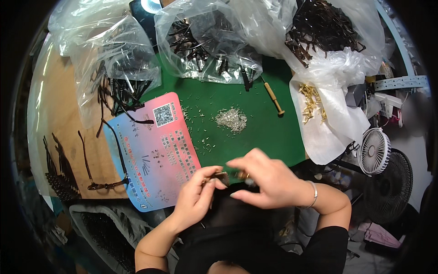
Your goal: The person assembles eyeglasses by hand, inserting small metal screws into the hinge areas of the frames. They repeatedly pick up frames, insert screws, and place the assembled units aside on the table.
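the left hand (196,198) pinches a small brown part (222,177) at the near edge of the smooth green mat (267,141); the right hand (271,182) curves beside it, thumb and forefinger apart, and whether its fingers grip anything i cannot tell. one glossy frame (107,185) at near left of the tabletop (68,98) looks whole; much seems left, judging by slim dark arms (321,27) heaped far right, crinkled clear bags (216,29) and tiny silvery bits (232,119).

Two hands (270,181), one screwdriver (273,97) (two fans (374,151)).
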Tool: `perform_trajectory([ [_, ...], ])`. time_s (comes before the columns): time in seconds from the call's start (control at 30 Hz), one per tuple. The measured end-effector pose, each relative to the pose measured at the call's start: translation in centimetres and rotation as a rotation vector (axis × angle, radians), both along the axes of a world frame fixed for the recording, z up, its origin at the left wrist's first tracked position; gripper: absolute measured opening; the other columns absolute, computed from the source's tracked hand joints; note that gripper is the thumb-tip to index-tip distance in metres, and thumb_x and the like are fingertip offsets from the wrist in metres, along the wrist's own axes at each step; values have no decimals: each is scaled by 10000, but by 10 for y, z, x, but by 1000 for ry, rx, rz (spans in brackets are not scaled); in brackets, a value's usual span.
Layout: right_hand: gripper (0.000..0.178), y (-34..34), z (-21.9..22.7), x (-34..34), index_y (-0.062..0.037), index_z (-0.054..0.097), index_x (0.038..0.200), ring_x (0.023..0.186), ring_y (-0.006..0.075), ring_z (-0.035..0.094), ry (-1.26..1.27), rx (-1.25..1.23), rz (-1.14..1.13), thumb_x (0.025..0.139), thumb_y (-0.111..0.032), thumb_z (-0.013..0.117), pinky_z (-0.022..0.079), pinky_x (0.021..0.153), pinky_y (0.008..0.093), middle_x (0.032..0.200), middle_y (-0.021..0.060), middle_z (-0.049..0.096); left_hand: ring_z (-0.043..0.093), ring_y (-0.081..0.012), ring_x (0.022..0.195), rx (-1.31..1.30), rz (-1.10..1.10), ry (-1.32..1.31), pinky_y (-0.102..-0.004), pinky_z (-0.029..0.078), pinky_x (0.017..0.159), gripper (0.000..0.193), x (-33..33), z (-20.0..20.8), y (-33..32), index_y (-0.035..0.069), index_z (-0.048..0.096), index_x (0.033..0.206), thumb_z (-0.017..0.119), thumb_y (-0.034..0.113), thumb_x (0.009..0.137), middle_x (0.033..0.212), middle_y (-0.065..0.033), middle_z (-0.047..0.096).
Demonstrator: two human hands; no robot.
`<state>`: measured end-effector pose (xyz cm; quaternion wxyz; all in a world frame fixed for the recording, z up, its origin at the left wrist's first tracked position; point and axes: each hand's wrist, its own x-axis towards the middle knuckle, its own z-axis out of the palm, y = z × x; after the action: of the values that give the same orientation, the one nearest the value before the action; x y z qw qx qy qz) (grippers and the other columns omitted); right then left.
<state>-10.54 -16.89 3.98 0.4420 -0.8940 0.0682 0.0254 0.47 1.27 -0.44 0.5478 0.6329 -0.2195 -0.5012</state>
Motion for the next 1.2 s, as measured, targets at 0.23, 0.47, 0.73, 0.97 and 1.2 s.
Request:
perform_trajectory([
  [0.23, 413, -20, -10, -10, -33, 451, 1192, 733, 293, 606, 173, -188, -39, 810, -86, 598, 512, 637, 378, 976, 153, 465, 593, -114, 622, -7, 76, -378, -241, 479, 591, 299, 1, -19, -4, -15, 490, 1173, 442, -58, 881, 864, -104, 659],
  [0.47, 456, -12, -38, -7, -50, 543, 1168, 644, 207, 593, -2, -536, -123, 723, -56, 644, 497, 502, 309, 897, 112, 471, 623, -149, 676, -11, 68, -432, -250, 492, 630, 327, 0, -19, -10, -14, 517, 1157, 463, -88, 843, 860, -117, 660],
  [0.73, 468, -9, -40, 1, -52, 540, 1172, 577, 202, 562, 18, -558, -156, 717, -62, 648, 481, 477, 312, 886, 108, 464, 617, -146, 659, -51, 59, -424, -255, 503, 614, 324, -1, -24, -6, -24, 513, 1161, 465, -83, 845, 867, -119, 658],
  [0.97, 481, -9, -43, 0, -61, 535, 1180, 558, 197, 550, 7, -594, -136, 713, -64, 648, 477, 466, 315, 873, 92, 467, 473, -43, 512, -47, 175, 132, -186, 435, 493, 272, 4, -6, -3, -26, 418, 1223, 374, 6, 957, 915, -84, 610],
  [1.2, 482, -13, -39, 5, -75, 506, 1192, 560, 210, 558, 46, -571, -82, 726, -59, 629, 496, 479, 322, 881, 97, 473, 480, -42, 506, 2, 121, 151, -187, 429, 476, 266, 11, -9, -8, -26, 429, 1218, 374, 25, 962, 917, -85, 608],
])
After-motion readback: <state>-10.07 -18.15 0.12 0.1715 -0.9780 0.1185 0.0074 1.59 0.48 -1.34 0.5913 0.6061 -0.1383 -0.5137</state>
